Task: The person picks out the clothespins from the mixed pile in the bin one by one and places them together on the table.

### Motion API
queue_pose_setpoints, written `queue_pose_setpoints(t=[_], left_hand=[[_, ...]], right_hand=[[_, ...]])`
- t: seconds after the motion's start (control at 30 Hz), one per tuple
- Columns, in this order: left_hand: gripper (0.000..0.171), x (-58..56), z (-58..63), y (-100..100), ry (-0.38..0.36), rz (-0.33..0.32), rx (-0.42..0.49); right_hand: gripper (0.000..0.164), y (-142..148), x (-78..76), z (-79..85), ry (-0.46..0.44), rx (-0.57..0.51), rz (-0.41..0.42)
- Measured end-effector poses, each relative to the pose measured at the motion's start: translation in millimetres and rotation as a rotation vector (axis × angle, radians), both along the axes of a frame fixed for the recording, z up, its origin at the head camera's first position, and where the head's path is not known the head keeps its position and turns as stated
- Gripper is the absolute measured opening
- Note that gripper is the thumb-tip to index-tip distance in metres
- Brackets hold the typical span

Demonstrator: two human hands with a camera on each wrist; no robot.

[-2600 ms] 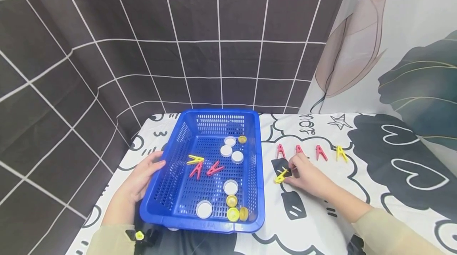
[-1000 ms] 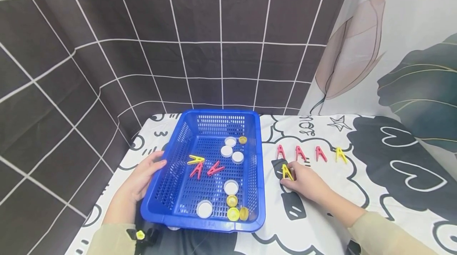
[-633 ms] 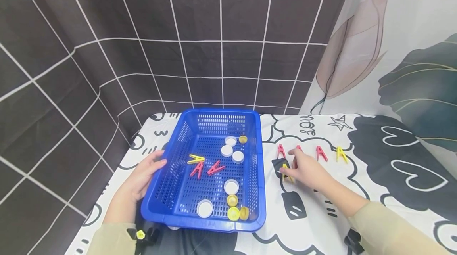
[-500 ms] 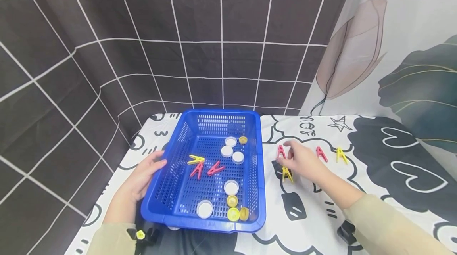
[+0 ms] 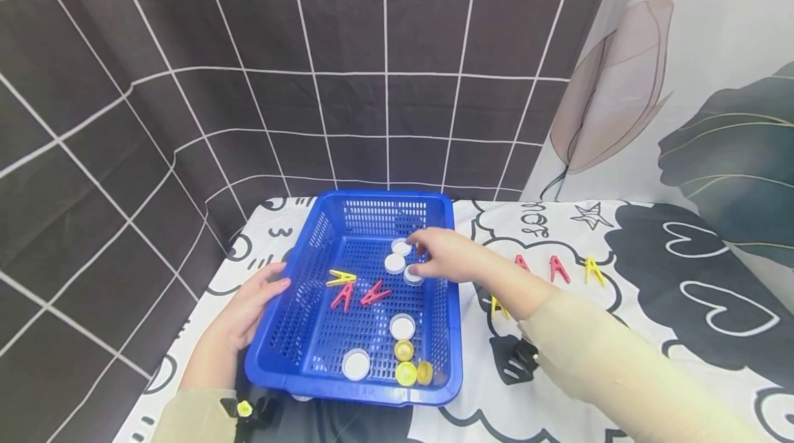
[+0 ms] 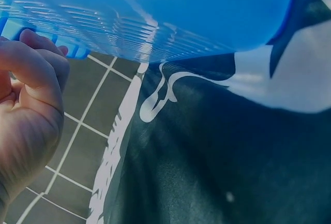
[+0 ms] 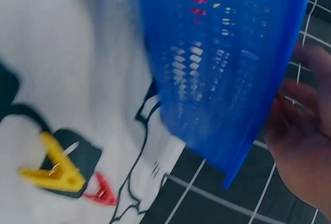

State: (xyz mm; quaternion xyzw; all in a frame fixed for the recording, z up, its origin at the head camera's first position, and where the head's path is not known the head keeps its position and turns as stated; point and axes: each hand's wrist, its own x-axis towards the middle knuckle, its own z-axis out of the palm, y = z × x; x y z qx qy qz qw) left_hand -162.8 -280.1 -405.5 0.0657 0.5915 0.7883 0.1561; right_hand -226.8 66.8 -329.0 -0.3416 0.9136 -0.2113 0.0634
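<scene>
A blue perforated basket stands on the cloth. My left hand grips its left rim, thumb over the edge; curled fingers show in the left wrist view. Over its right side reaches my right hand, thumb and forefinger apart, holding nothing visible. Below those fingertips lie white bottle caps, one partly covered by the hand. Also inside are a yellow clothespin, two red clothespins, more white caps and yellow caps.
Right of the basket, on the patterned cloth, lie red clothespins, a yellow clothespin and another yellow clothespin partly behind my right arm. A dark gridded curtain hangs behind.
My right hand let go of the yellow clothespin, leaving it on the cloth below the red row, then moved left over the basket. The left hand stays on the rim.
</scene>
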Motion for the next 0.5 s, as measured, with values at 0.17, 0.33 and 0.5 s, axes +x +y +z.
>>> queue_pose_setpoints(t=[0.17, 0.33, 0.5], left_hand=[[0.024, -0.2, -0.2, -0.1, 0.006, 0.003, -0.006], [0.023, -0.1, 0.4, 0.0, 0.003, 0.018, -0.015], [0.025, 1.0, 0.3, 1.1, -0.008, 0.041, -0.040]], right_hand=[[0.052, -23.7, -2.0, -0.9, -0.081, 0.129, 0.114], [0.055, -40.5, -5.6, -12.9, -0.080, 0.225, 0.153], [0.056, -50.3, -8.5, -26.3, -0.095, 0.259, 0.171]])
